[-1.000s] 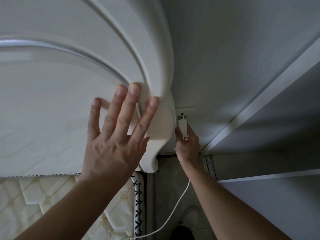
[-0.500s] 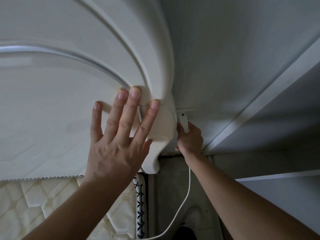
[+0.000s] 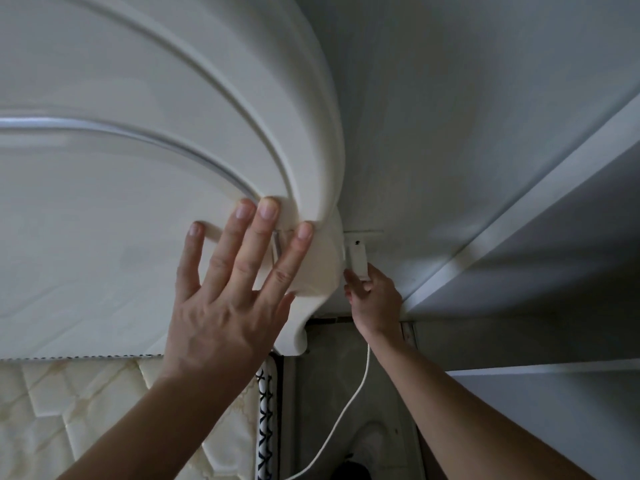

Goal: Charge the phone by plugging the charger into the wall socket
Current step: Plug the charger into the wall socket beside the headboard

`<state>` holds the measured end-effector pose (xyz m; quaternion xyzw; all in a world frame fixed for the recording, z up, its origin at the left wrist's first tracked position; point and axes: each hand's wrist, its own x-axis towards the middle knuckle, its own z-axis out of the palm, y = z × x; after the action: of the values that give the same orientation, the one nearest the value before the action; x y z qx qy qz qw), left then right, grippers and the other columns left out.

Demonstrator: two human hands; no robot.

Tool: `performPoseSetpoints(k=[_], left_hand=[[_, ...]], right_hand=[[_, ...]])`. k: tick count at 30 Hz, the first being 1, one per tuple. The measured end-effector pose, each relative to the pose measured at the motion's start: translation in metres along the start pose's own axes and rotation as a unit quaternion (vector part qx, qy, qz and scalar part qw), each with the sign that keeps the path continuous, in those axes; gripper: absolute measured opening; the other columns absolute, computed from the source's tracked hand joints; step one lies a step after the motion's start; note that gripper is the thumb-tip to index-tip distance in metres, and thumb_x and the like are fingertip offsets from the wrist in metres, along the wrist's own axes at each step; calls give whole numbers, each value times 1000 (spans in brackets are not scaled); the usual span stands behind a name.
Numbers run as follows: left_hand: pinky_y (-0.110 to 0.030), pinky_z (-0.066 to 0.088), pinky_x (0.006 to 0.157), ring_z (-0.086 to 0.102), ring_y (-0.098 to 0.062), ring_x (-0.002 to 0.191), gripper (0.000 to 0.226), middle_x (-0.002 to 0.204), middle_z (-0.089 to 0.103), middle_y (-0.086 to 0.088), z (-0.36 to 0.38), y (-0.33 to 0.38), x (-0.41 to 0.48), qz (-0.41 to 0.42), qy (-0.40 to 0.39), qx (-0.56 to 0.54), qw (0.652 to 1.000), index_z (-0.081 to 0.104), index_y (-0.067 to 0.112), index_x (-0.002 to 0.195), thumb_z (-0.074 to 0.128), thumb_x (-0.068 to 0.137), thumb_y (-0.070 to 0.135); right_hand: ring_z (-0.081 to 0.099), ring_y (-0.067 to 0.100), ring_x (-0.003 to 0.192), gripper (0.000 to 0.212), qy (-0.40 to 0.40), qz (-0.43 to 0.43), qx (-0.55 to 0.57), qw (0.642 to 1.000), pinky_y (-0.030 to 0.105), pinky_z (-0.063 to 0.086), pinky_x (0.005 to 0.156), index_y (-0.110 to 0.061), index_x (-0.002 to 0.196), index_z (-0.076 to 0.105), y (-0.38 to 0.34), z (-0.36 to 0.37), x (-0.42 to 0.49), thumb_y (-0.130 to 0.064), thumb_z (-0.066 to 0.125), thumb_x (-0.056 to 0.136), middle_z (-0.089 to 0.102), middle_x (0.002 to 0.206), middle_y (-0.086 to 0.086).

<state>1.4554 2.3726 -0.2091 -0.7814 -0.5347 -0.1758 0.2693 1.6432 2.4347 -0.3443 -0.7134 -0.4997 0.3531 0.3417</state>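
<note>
A white charger [image 3: 358, 260] stands against the white wall socket [image 3: 363, 237], low on the wall just right of the headboard. My right hand [image 3: 375, 299] grips the charger's lower end from below; the prongs are hidden. Its white cable [image 3: 349, 403] hangs down from my wrist toward the floor. My left hand [image 3: 228, 299] lies flat with fingers spread on the cream headboard [image 3: 173, 133], near its right edge. No phone is in view.
A quilted mattress [image 3: 69, 410] lies at the bottom left with a black-and-white patterned side. A narrow floor gap [image 3: 329, 375] runs between bed and a white cabinet [image 3: 554, 410] on the right. A white shoe shows below.
My right hand has pushed the charger up against the socket; a second ago its metal prongs were visible below the socket. My left hand stays on the headboard.
</note>
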Motion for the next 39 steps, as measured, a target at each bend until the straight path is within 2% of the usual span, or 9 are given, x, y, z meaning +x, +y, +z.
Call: performPoseSetpoints(k=[3, 8, 12, 14, 17, 22, 26, 30, 39], left_hand=[[-53, 12, 121, -3, -25, 153, 100, 165, -17, -7, -7, -2, 0, 3, -32, 1, 999, 6, 23, 158, 73, 86, 34], [-54, 13, 121, -1, -27, 153, 109, 165, -16, -8, -19, 0, 0, 4, -77, -18, 997, 9, 23, 158, 80, 76, 35], [-57, 23, 118, 2, -27, 154, 109, 166, -12, -9, -42, -1, 4, -2, -136, -60, 989, 15, 25, 158, 81, 72, 33], [-57, 28, 116, 6, -27, 153, 108, 167, -5, -8, -56, -2, 5, -12, -162, -83, 983, 15, 23, 158, 80, 71, 31], [-56, 32, 114, 11, -26, 153, 104, 167, 5, -5, -80, -3, 8, -38, -192, -114, 974, 17, 21, 157, 78, 73, 33], [-49, 31, 114, 36, -24, 145, 63, 157, 39, -1, -123, 1, 13, -83, -181, -164, 966, 43, 18, 147, 55, 90, 43], [-47, 42, 109, 54, -25, 131, 59, 140, 60, 2, -159, 7, 21, -129, -194, -177, 956, 54, 19, 139, 49, 89, 49], [-47, 47, 103, 61, -26, 121, 59, 130, 66, 2, -191, 10, 23, -140, -190, -173, 956, 58, 20, 134, 50, 85, 51], [-46, 51, 98, 65, -26, 113, 60, 122, 70, 1, -259, 10, -37, -196, -185, -159, 950, 63, 23, 126, 46, 79, 57]], right_hand=[[69, 21, 70, 28, -16, 6, -30, 999, 30, 49, 65, -11, 92, 65, -4, 0, 1, -38, 57, 94, 72, 74, 5], [66, 25, 88, 23, -28, 16, -86, 996, 24, 37, 67, -6, 106, 61, -14, -5, 0, -26, 57, 96, 73, 94, 10], [66, 35, 96, 33, -82, 32, -125, 988, 32, 47, 71, -5, 109, 57, -24, -16, 0, -35, 53, 97, 72, 99, 14], [65, 37, 103, 37, -128, 38, -171, 976, 38, 52, 79, -9, 123, 51, -39, -31, -1, -35, 52, 97, 71, 109, 15], [59, 39, 114, 48, -154, 24, -257, 954, 42, 49, 87, -11, 140, 37, -72, -66, -12, -31, 49, 98, 64, 121, 20], [57, 36, 109, 45, -133, -101, -323, 932, 44, 50, 86, -11, 135, 41, -135, -129, -56, -27, 47, 93, 61, 116, 18], [55, 31, 111, 49, -92, -206, -342, 912, 42, 50, 92, -10, 139, 43, -173, -172, -106, -26, 50, 93, 59, 121, 15], [60, 28, 104, 48, -32, -308, -378, 872, 39, 51, 89, -10, 131, 53, -201, -201, -155, -31, 55, 88, 65, 114, 11], [56, 26, 106, 53, -27, -365, -405, 838, 40, 48, 92, -18, 134, 48, -228, -200, -252, -43, 45, 88, 60, 118, 6]])
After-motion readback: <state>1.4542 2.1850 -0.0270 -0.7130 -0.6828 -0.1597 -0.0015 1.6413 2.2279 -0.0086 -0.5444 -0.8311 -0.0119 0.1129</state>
